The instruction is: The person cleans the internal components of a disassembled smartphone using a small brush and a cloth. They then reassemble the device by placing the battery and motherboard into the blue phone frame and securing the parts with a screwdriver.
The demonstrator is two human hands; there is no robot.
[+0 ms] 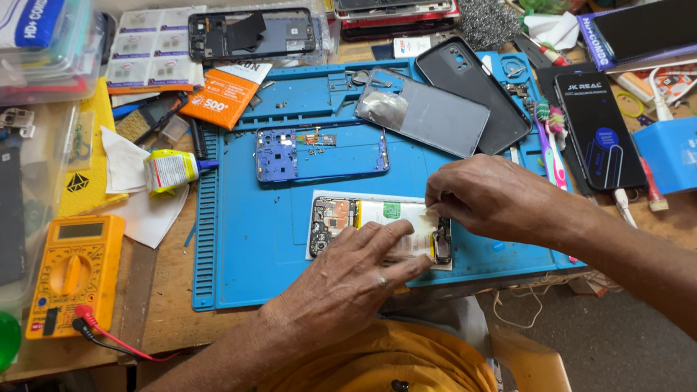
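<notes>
I keep my left hand [355, 275] flat, pinning the opened phone [377, 229], while my right hand [483, 197] pinches its edge part; best pulled slow and low.

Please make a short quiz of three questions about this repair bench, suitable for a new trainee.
1. True or false: both hands rest on the opened phone on the blue mat.
2. Which thing lies at the left edge of the bench, beside the mat? A) yellow multimeter B) soldering iron C) laptop
3. What colour is the phone frame lying above the opened phone?

Key
1. True: the left hand presses on its lower part, and the right hand pinches at its right end.
2. A, the yellow multimeter.
3. Blue.
</notes>
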